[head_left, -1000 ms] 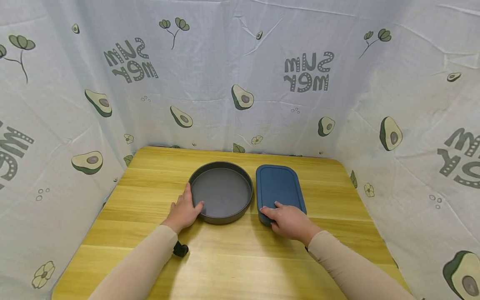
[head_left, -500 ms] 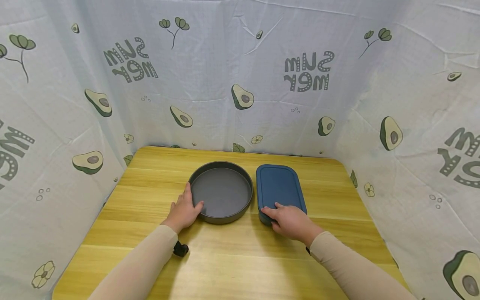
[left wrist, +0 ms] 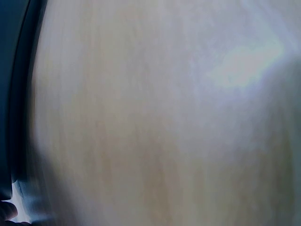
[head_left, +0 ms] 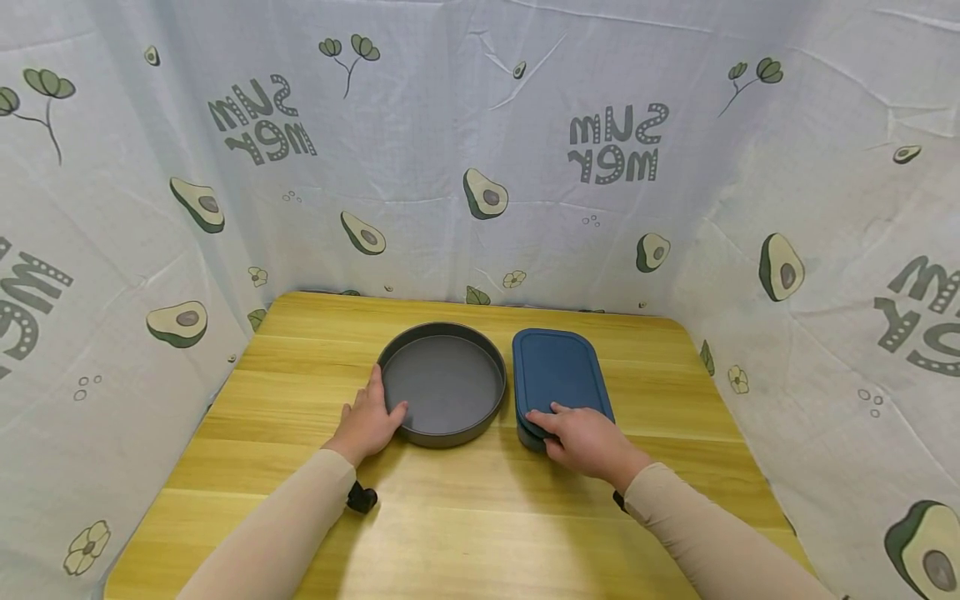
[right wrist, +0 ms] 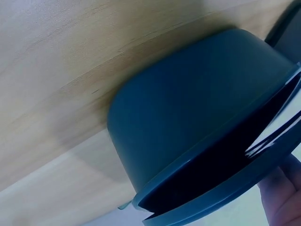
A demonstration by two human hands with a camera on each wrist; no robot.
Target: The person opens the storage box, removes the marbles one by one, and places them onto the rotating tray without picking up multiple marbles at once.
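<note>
A round dark grey cake pan [head_left: 442,379] sits on the table in the head view. My left hand [head_left: 367,423] holds its left side, thumb over the inner rim and fingers along the outer wall. To the right stands a rectangular blue food container [right wrist: 188,103] with a flat lid [head_left: 558,371]. My right hand [head_left: 588,443] grips the lid at its near end, a finger on top and the thumb lower at the edge. The right wrist view shows a dark gap between lid and container wall, with fingers [right wrist: 282,193] against the lid.
Both things rest on a wooden table [head_left: 450,533]. White cloth [head_left: 420,133] printed with avocados surrounds the table at the back and sides. A small black piece [head_left: 362,498] shows beside the left wrist.
My right hand has shifted slightly right, and the near end of the lid sits a little higher off the container. The left hand and cake pan have not moved.
</note>
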